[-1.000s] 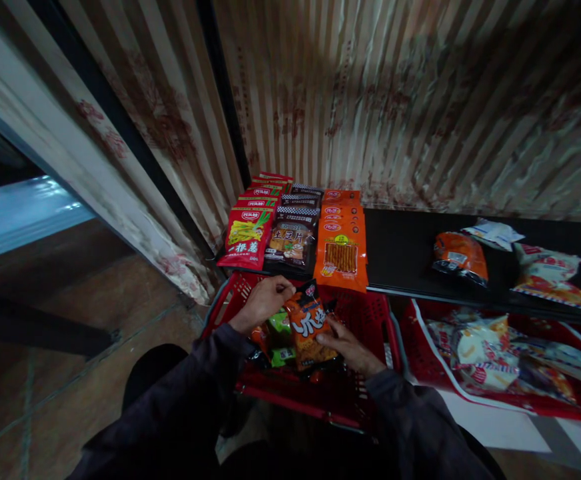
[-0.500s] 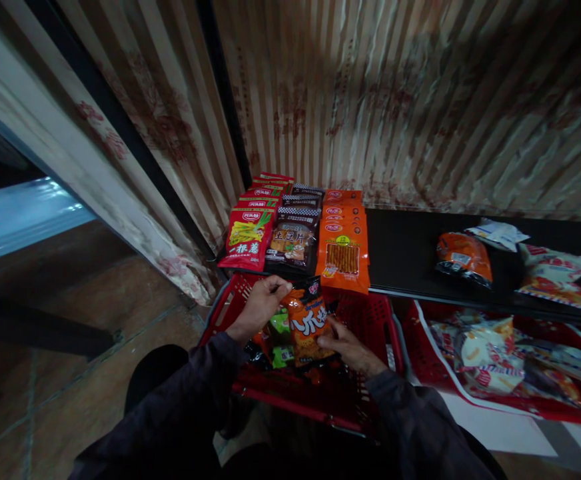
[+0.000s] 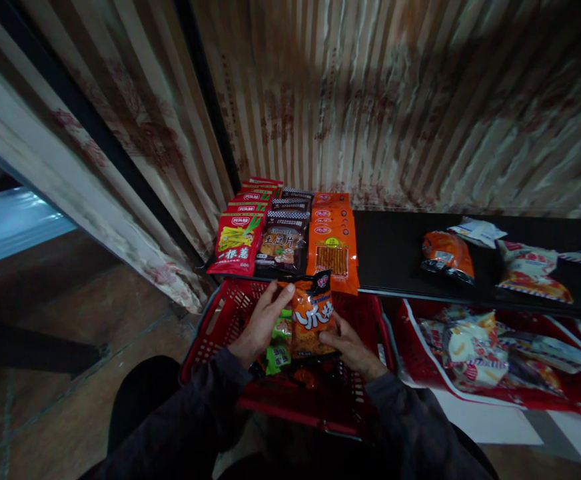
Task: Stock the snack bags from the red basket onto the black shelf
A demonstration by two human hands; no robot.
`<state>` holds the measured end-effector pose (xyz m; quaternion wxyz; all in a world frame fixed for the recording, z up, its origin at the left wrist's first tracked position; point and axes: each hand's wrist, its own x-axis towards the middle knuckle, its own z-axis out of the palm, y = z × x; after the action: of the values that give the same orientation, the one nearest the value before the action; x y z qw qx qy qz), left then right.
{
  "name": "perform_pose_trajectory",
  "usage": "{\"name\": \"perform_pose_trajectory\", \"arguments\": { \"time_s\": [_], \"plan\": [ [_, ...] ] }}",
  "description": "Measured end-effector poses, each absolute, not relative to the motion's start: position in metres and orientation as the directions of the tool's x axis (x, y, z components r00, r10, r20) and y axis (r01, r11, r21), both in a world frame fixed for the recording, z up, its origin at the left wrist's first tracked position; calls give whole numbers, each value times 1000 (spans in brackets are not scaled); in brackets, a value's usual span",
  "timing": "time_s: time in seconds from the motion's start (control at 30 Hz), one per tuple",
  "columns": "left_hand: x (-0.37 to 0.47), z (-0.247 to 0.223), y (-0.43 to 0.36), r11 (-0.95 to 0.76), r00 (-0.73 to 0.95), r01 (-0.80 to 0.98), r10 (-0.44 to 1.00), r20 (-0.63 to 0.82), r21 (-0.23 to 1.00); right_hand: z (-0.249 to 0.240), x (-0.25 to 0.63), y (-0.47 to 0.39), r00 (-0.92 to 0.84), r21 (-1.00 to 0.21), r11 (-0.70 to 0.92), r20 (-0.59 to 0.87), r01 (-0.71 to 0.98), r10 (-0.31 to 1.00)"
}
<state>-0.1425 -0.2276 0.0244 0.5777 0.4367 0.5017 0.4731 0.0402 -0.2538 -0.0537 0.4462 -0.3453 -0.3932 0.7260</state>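
An orange-and-black snack bag (image 3: 312,320) is held upright between both hands above a red shopping basket (image 3: 290,407). My left hand (image 3: 262,321) grips its upper left edge, thumb on the front. My right hand (image 3: 353,345) holds its lower right side, thumb also on the front. Just left of that bag, a green packet (image 3: 279,343) shows, partly covered by it and by my left hand. Deeper in the basket lie dark and orange packets, hard to make out.
On the black shelf (image 3: 390,260) stand rows of red packets (image 3: 238,243), dark brown packets (image 3: 283,243) and orange packets (image 3: 333,253). Farther right lie an orange bag (image 3: 448,257) and a white-and-red bag (image 3: 533,270). A second red basket (image 3: 420,357) holds several bags. A striped curtain (image 3: 290,100) hangs behind.
My left hand has shifted down the bag's left side, its thumb now flatter on the front. The bag stays in both hands. The view has turned slightly right.
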Motion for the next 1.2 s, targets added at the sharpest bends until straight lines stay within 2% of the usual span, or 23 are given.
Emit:
{"name": "perform_pose_trajectory", "arguments": {
  "time_s": [0.17, 0.33, 0.47, 0.6, 0.7, 0.83, 1.0, 1.1, 1.2],
  "plan": [
    [-130, 20, -236, 164, 205, -111, 969, -139, 980, -54, 44, -254, -337, -902, -242, -117, -357, 934],
    [-114, 13, -239, 200, 137, -156, 974, -179, 967, -59, 48, -255, -334, -950, -168, -73, -264, 940],
    [-110, 15, -239, 194, 136, -196, 976, -169, 961, -48, 63, -250, -341, -993, -41, 1, -115, 940],
    [-112, 21, -236, 192, 158, -155, 973, -167, 969, -25, 73, -240, -177, -988, 136, 121, 74, 977],
    [-116, 22, -234, 178, 196, -93, 968, -158, 980, -5, 70, -234, -50, -966, 225, 220, 126, 974],
    [-123, 22, -234, 149, 268, -21, 954, -138, 989, 15, 61, -229, 32, -975, 217, 219, 54, 975],
    [-133, 22, -235, 140, 260, 42, 954, -146, 989, 26, 58, -221, -32, -987, 159, 157, 39, 987],
    [-137, 22, -233, 159, 282, 23, 946, -159, 987, 31, 56, -215, -24, -989, 145, 144, 43, 989],
    [-136, 23, -232, 178, 302, -40, 940, -158, 983, 37, 53, -210, 58, -993, 113, 116, 45, 992]
  ]
}}
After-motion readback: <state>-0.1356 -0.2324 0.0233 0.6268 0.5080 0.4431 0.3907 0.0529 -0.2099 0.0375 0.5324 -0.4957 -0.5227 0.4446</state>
